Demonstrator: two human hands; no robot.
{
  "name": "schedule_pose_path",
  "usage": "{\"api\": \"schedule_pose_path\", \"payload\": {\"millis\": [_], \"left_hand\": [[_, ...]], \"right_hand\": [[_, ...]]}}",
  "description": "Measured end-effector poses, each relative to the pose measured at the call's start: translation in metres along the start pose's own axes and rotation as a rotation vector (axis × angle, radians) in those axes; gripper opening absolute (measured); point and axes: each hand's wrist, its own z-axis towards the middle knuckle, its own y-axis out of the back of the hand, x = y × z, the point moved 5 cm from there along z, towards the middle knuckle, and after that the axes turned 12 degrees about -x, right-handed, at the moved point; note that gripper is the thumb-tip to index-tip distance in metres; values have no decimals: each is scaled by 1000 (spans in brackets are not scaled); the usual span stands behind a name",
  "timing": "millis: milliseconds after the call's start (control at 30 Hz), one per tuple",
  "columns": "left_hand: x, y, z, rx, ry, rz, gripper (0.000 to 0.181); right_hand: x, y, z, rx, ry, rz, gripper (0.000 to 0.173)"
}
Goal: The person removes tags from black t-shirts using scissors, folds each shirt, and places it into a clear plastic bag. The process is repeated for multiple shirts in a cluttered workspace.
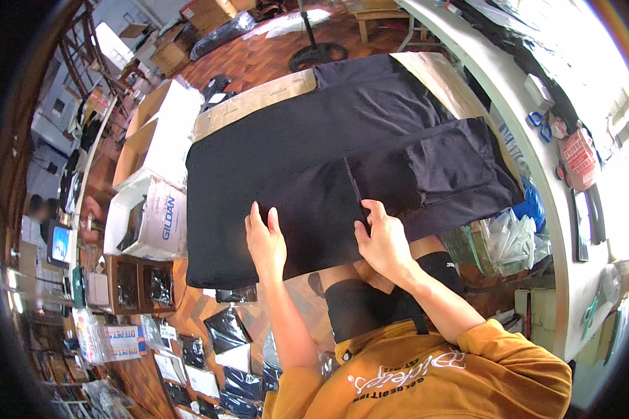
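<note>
A black garment (272,152), apparently a shirt, lies spread over a surface topped with brown cardboard (251,107). My left hand (266,241) rests on the cloth near its front edge, fingers apart and holding nothing. To its right, my right hand (385,238) pinches a thin raised edge of the black cloth (354,180) between thumb and fingers. That edge runs up and away from the fingertips. Further right, a part of the cloth lies folded over in layers (451,157). What lies beneath the garment is hidden.
Open cardboard boxes (160,209) stand at the left. A long white table (534,131) runs along the right, with blue-handled scissors (540,125) and a red-labelled tape roll (579,160). Plastic-bagged packets (230,335) cover the floor at lower left. A black round stand base (318,55) is beyond.
</note>
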Motion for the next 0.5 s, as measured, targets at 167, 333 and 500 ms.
{"api": "schedule_pose_path", "payload": {"millis": [167, 333, 500], "left_hand": [[3, 17, -17, 273, 149, -42, 75], [-6, 16, -13, 328, 252, -589, 43], [-56, 43, 9, 153, 345, -687, 35]], "right_hand": [[7, 9, -6, -249, 272, -171, 48], [4, -4, 0, -248, 405, -156, 50], [11, 1, 16, -112, 361, 162, 45]]}}
